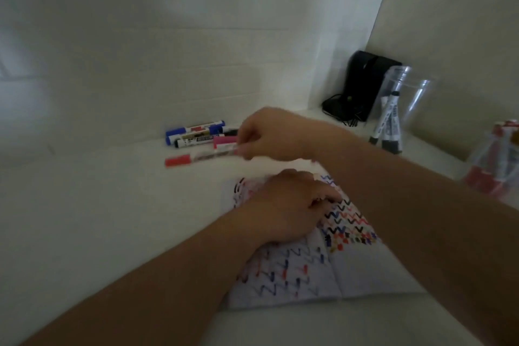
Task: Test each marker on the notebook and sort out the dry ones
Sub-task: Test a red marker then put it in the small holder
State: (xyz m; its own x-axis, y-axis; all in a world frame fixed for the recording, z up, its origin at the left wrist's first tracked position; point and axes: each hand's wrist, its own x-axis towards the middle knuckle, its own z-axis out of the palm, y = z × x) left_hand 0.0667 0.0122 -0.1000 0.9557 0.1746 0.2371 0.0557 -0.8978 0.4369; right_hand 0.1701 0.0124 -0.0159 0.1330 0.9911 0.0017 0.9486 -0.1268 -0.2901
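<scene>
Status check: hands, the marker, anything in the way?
Right hand pinching red-capped marker beside marker pile. Left hand flat on notebook. Nothing blocking.

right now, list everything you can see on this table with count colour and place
red-capped marker: one, white barrel, held over the table by the right hand
loose markers: about four, blue, black, pink, by the back wall
notebook: one, white, covered in coloured zigzags, centre
clear cups: two, far right, black markers in the nearer
red markers: several, in a clear container at right edge
black device: one, with cable, corner
left hand: rests on notebook
right hand: pinches marker
</scene>
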